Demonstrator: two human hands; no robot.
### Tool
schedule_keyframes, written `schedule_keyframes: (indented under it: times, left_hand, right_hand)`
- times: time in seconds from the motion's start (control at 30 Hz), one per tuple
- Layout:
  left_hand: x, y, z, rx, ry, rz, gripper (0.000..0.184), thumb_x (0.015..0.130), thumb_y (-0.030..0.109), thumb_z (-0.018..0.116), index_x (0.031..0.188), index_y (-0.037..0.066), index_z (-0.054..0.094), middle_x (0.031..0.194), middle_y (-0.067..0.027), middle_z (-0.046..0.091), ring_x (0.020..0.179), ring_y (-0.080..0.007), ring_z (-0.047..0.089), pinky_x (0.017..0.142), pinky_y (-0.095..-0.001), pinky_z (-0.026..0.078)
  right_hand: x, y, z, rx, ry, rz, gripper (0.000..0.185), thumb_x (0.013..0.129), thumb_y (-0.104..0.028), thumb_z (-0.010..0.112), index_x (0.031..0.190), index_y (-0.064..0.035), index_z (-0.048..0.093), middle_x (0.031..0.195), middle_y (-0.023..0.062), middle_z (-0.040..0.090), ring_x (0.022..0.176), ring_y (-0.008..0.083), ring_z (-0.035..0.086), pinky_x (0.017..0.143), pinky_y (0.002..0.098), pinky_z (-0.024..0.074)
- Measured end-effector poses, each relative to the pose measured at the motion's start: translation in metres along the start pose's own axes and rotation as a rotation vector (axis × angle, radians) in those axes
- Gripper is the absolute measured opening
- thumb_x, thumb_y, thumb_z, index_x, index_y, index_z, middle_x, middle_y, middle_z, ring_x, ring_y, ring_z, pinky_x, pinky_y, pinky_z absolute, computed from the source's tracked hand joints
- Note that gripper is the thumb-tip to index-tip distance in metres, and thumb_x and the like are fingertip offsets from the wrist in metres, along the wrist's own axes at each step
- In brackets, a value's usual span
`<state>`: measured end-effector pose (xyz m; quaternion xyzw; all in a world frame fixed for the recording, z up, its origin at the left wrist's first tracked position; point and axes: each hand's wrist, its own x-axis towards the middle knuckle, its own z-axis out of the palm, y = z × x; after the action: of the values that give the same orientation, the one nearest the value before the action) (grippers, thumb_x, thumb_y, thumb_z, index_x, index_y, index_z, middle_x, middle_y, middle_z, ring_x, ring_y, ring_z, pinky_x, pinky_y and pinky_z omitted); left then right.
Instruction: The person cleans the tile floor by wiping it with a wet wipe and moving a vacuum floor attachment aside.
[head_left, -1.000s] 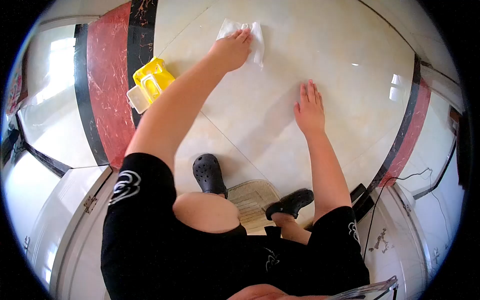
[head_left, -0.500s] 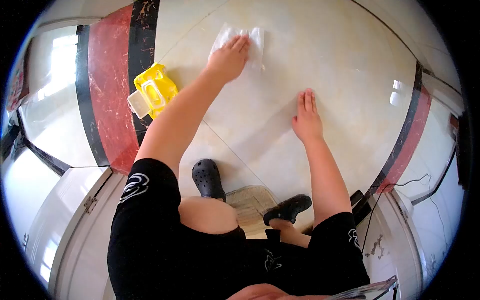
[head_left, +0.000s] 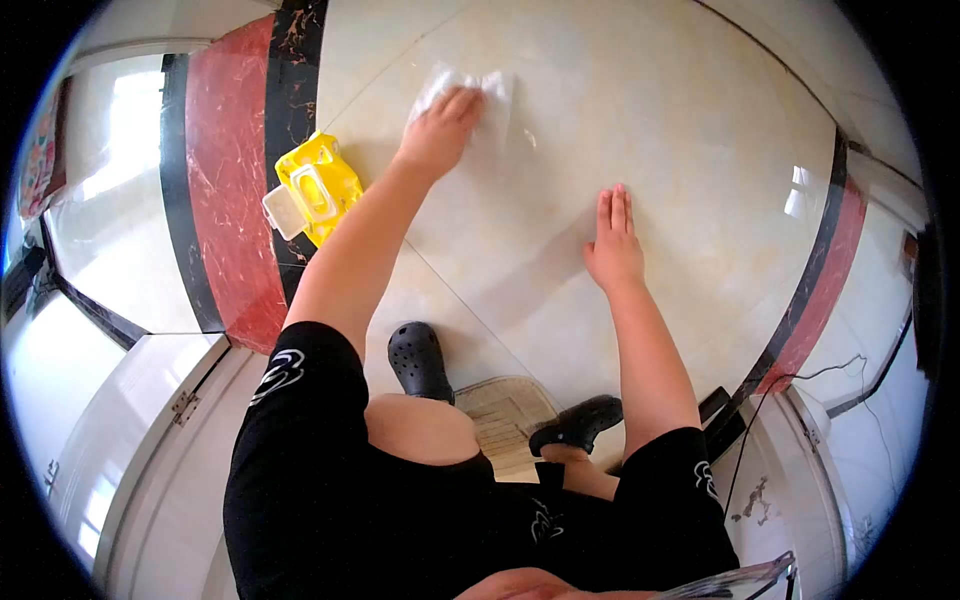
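My left hand (head_left: 444,128) presses a thin white wet wipe (head_left: 497,98) against the shiny cream floor tiles (head_left: 690,120); its fingers lie over the wipe and hide part of it. Farther right and nearer to me, my right hand (head_left: 615,245) rests on the bare tile with its fingers stretched out, holding nothing. Beside my left forearm lies a yellow pack of wipes (head_left: 335,178), its white plastic lid (head_left: 286,212) flipped open.
Red and black stone strips (head_left: 232,180) border the tiles at the left. Below me are a small worn mat (head_left: 497,410) and dark clogs (head_left: 418,360) on my feet. Doors stand at both sides, and a thin black cable (head_left: 800,375) runs along the right.
My left hand has slid the wipe a little to the left and towards me over the tile. My right hand stays in about the same place on the floor.
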<state>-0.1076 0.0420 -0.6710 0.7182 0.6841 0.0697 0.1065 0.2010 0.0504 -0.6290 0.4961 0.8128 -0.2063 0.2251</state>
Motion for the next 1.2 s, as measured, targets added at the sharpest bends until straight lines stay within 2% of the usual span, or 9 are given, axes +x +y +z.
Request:
schedule_keyframes:
  times: [0.17,0.23,0.43,0.57,0.7,0.77,0.83,1.1,1.2]
  left_hand:
    - [0.006,0.023,0.014,-0.395,-0.118,-0.195,0.038,0.085,0.012,0.048,0.122,0.011,0.053,0.125,-0.0024,0.049,0.118,-0.0264,0.045,0.094,-0.0364,0.045]
    - [-0.007,0.026,0.016,-0.015,-0.104,0.312,0.034,0.086,0.014,0.048,0.119,0.013,0.053,0.128,-0.0015,0.046,0.119,-0.0226,0.043,0.092,-0.0381,0.045]
    - [0.02,0.018,-0.009,-0.464,-0.189,-0.401,0.034,0.09,0.017,0.043,0.123,0.012,0.051,0.131,-0.0028,0.045,0.117,-0.0276,0.046,0.095,-0.0362,0.045]
    - [0.005,0.019,0.017,-0.033,-0.11,0.32,0.035,0.089,0.02,0.047,0.123,0.019,0.052,0.131,-0.0042,0.045,0.118,-0.0284,0.046,0.093,-0.0365,0.046]
    - [0.016,0.007,0.001,-0.077,0.183,-0.084,0.027,0.091,0.02,0.045,0.114,0.013,0.057,0.114,-0.0077,0.056,0.11,-0.0267,0.053,0.087,-0.0396,0.047]
    - [0.01,0.033,-0.021,-0.485,-0.331,-0.339,0.028,0.092,0.022,0.043,0.116,0.014,0.056,0.116,-0.0081,0.056,0.112,-0.0255,0.051,0.089,-0.0393,0.046]
    - [-0.019,0.032,0.013,-0.088,-0.223,0.416,0.033,0.094,0.022,0.041,0.123,0.013,0.052,0.128,-0.0028,0.048,0.122,-0.0237,0.043,0.094,-0.0362,0.045]
    - [0.026,0.025,-0.009,-0.495,-0.17,-0.441,0.031,0.094,0.022,0.039,0.12,0.01,0.052,0.128,-0.0052,0.048,0.116,-0.0256,0.047,0.091,-0.0379,0.046]
    - [0.005,0.027,0.026,-0.04,-0.06,0.292,0.034,0.095,0.025,0.039,0.124,0.011,0.049,0.128,0.0002,0.048,0.115,-0.0214,0.049,0.09,-0.0372,0.047]
  right_hand:
    - [0.0,-0.004,-0.005,-0.016,-0.053,0.018,0.08,0.079,-0.01,0.059,0.145,-0.0062,0.013,0.153,0.011,0.006,0.141,0.0258,0.011,0.102,0.0312,0.0399]
    - [0.002,-0.004,-0.006,-0.033,-0.064,0.021,0.081,0.08,-0.01,0.059,0.145,-0.0065,0.011,0.153,0.0105,0.006,0.141,0.0256,0.01,0.102,0.031,0.0395]
    - [0.0,-0.002,0.004,-0.015,0.003,-0.009,0.083,0.079,-0.011,0.06,0.145,-0.0058,0.01,0.152,0.0135,0.005,0.14,0.0281,0.011,0.104,0.0315,0.0381]
    - [0.002,-0.004,-0.004,-0.015,-0.049,0.001,0.083,0.078,-0.01,0.061,0.145,-0.0041,0.011,0.152,0.0155,0.006,0.14,0.0298,0.011,0.106,0.0322,0.035]
    - [0.0,-0.003,-0.001,-0.005,-0.024,-0.011,0.083,0.078,-0.011,0.061,0.145,-0.0036,0.012,0.152,0.0156,0.006,0.14,0.0297,0.011,0.106,0.0331,0.0352]
    - [0.001,-0.005,0.0,0.007,-0.025,0.006,0.083,0.078,-0.011,0.061,0.145,-0.0036,0.012,0.152,0.0156,0.006,0.14,0.0297,0.011,0.106,0.033,0.0351]
    - [0.004,-0.007,-0.002,0.018,-0.034,0.025,0.083,0.078,-0.012,0.061,0.145,-0.0037,0.012,0.152,0.0156,0.006,0.14,0.0297,0.011,0.106,0.033,0.035]
    - [0.001,-0.005,0.007,0.009,0.028,0.002,0.085,0.077,-0.013,0.063,0.145,-0.0035,0.012,0.152,0.0156,0.007,0.14,0.0309,0.01,0.108,0.0336,0.0322]
    - [0.002,-0.003,0.004,-0.006,-0.016,0.001,0.086,0.076,-0.013,0.064,0.144,-0.0027,0.012,0.151,0.0167,0.007,0.14,0.0319,0.01,0.108,0.0338,0.0319]
